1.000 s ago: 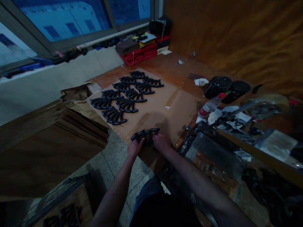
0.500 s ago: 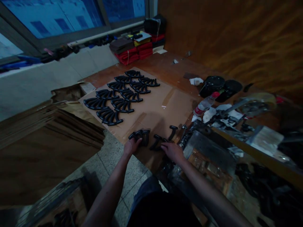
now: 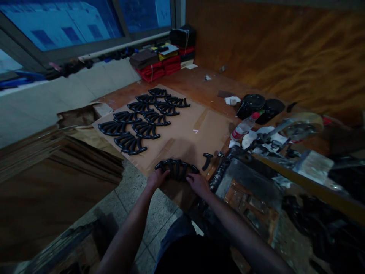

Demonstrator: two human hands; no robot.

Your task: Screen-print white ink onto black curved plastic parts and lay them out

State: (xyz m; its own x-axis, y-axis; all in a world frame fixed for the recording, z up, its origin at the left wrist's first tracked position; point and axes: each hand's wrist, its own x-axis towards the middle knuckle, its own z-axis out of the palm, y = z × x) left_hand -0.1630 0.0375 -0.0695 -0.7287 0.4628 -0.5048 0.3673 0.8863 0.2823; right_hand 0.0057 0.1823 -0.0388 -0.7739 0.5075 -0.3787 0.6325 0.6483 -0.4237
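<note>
A fan-shaped cluster of black curved parts (image 3: 177,168) lies at the near edge of a cardboard sheet (image 3: 182,133). My left hand (image 3: 156,178) grips the cluster's left end with curled fingers. On its right end rests my right hand (image 3: 197,183), fingers bent over the pieces. One loose black curved part (image 3: 207,160) lies just right of the cluster. Further back on the cardboard, several similar fanned clusters (image 3: 142,118) sit in two rows.
A cluttered machine bench (image 3: 256,182) stands at right, with a plastic bottle (image 3: 242,130) and black round containers (image 3: 256,104) behind it. Stacked cardboard sheets (image 3: 57,167) lie at left. Red and dark boxes (image 3: 162,61) sit under the window. Speckled floor shows below.
The parts had been spread apart half a second ago; now my right hand has pushed them back together into one fanned cluster, leaving one piece loose at the right.
</note>
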